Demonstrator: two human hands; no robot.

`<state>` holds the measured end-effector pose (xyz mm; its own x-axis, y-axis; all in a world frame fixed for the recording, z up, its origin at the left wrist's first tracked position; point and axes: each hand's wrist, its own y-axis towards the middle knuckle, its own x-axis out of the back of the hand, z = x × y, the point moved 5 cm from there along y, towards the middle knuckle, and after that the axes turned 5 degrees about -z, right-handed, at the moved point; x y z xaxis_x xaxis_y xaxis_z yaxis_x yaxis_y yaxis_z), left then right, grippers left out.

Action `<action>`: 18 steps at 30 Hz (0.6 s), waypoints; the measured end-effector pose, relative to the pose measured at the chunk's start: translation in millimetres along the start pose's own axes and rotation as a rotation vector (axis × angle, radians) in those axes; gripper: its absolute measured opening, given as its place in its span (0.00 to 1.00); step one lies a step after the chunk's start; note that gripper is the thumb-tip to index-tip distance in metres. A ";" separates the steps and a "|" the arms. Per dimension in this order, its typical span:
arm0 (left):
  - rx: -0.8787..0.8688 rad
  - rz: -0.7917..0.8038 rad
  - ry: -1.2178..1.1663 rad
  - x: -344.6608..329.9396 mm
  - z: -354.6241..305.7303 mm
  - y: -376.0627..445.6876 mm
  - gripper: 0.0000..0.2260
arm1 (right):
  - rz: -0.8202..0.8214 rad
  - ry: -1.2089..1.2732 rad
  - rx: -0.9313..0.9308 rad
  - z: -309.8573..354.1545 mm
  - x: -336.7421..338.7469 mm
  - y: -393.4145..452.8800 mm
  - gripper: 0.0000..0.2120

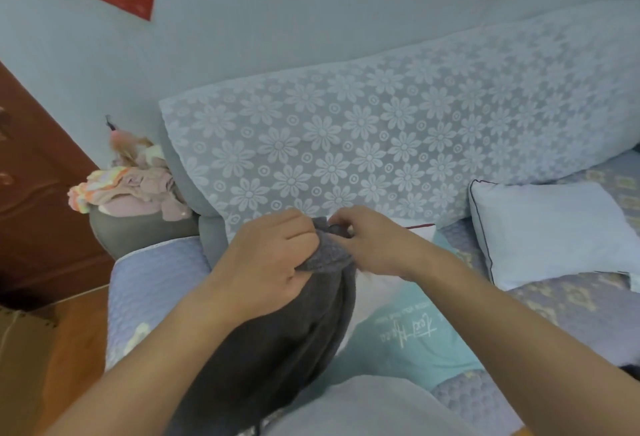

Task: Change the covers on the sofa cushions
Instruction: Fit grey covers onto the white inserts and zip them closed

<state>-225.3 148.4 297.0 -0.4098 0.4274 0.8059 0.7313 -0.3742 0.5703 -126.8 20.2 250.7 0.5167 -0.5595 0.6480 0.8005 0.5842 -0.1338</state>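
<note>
1. Head view, looking down onto a sofa seat (pixel 156 272) quilted in pale lilac; both forearms reach in from below.
2. Dark grey cushion (pixel 277 342) stands on edge across the person's lap, its upper corner toward the lace-draped backrest (pixel 381 137).
3. Left hand (pixel 270 262): fingers curled over the top corner, bunching grey cover fabric under the palm.
4. Right hand (pixel 370 241): fingers pinched narrow on a small fold or tab of the same grey fabric at the corner, just beside the left hand. Whether that is a zip pull cannot be told.
5. Both hands meet at one corner of the cushion; the bulk of it hangs below them toward the lap.
6. Progress, as a judgement: mid-task. The grey cover looks fully round its filling, so this step reads as closing up or opening at the corner; which one, the view does not settle.
7. Teal printed cover (pixel 412 335) lies flat on the seat just right of the grey cushion, with white fabric beneath it near the right wrist.
8. White cushion with dark piping (pixel 550 231) rests further right against the backrest, apart from the hands. Whether it awaits a cover cannot be told.
9. Heap of pink and striped clothes (pixel 128 189) sits on the grey armrest at left.
</note>
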 end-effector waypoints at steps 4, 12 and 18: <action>-0.093 0.091 -0.006 -9.6 -17.0 -12.1 0.08 | 0.112 -0.375 0.155 2.2 -25.4 3.5 0.10; 0.206 0.043 -0.202 -5.2 -8.3 -34.5 0.18 | -0.224 -0.329 0.154 -15.3 -27.3 5.3 0.05; 0.184 -0.030 -0.160 23.9 -36.5 -40.3 0.18 | -0.535 -0.228 -0.245 -98.5 36.5 2.5 0.10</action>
<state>-284.5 143.7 299.1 -0.3518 0.5663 0.7453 0.8133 -0.2093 0.5429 -76.0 -56.7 200.1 -0.0307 -0.5817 0.8128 0.9904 0.0918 0.1031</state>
